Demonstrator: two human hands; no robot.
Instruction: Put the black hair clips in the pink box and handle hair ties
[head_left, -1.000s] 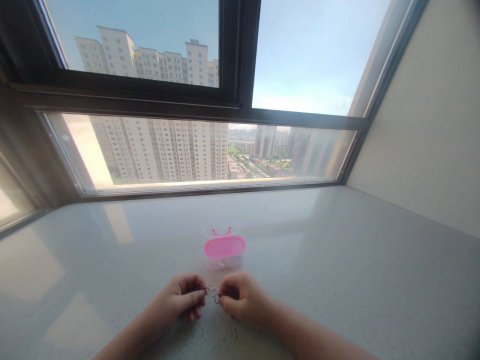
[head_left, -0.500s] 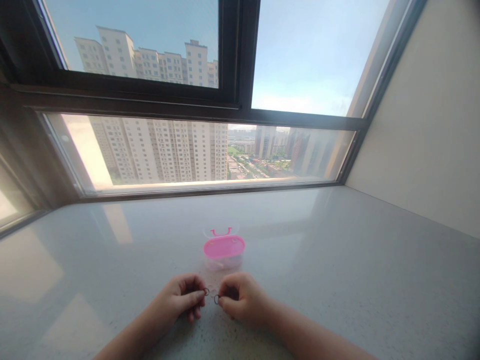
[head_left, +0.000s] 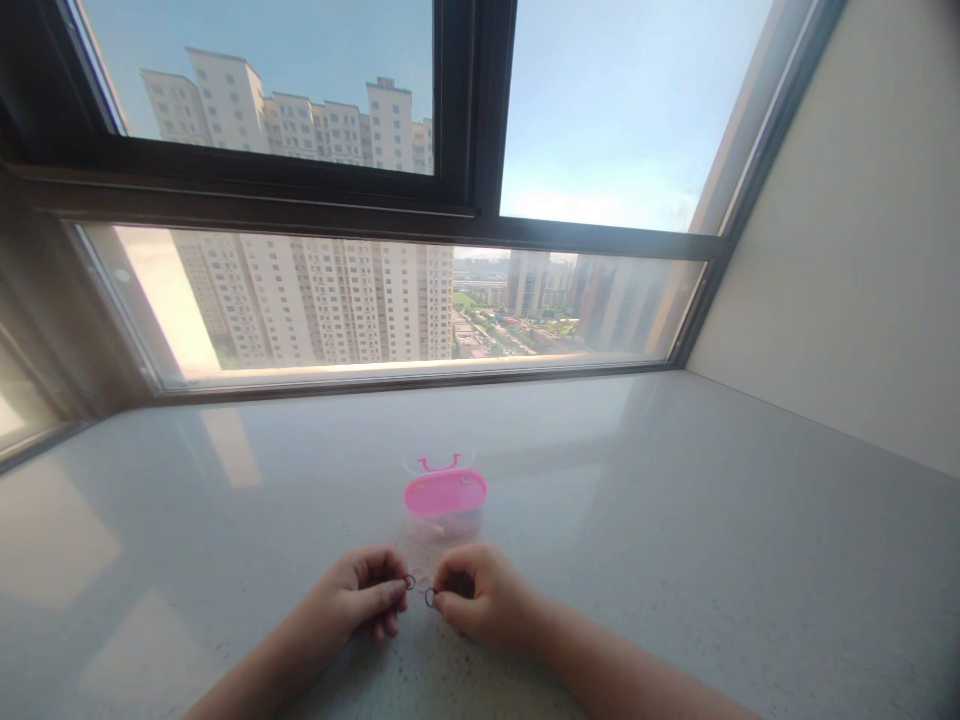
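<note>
Between the thumb and fingers of my left hand (head_left: 373, 592) is a small dark ring (head_left: 410, 582). My right hand (head_left: 474, 592) pinches another dark ring (head_left: 430, 598), a short gap away from the first and slightly lower. Both rings stick out past the fingertips, facing each other. Just beyond my hands stands a small oval box (head_left: 444, 505) with a pink rim and see-through sides; a few indistinct things show inside. Some tiny clear pieces (head_left: 422, 580) lie on the surface behind the rings, too small to make out.
A pale speckled stone sill (head_left: 637, 540) stretches around my hands and up to the window frame (head_left: 420, 383). At the right rises a plain wall (head_left: 847, 260). Sunlit patches fall on the sill at the left, and tall buildings show through the glass.
The whole view has shifted very slightly. Both hands hold their rings in nearly the same place, still apart.
</note>
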